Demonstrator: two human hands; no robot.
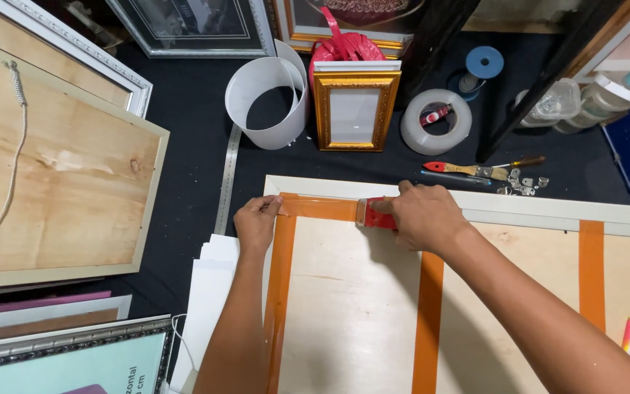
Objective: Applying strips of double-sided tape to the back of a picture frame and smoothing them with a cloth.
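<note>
Left hand (pixel 257 219) is pinning down the corner end of the brown tape strip (pixel 320 207) with its fingertips, not gripping anything, right at the top-left corner of the white picture frame (pixel 548 208) lying face down on the desk (pixel 191 146). Right hand (pixel 421 217) has its grip clenched around a red tape dispenser (pixel 375 214) sitting on that strip along the frame's top edge. Beyond that edge sit a small gold frame (pixel 355 109), a clear tape roll (pixel 436 122), a screwdriver (pixel 468 168) and some small metal hangers (pixel 523 182).
</note>
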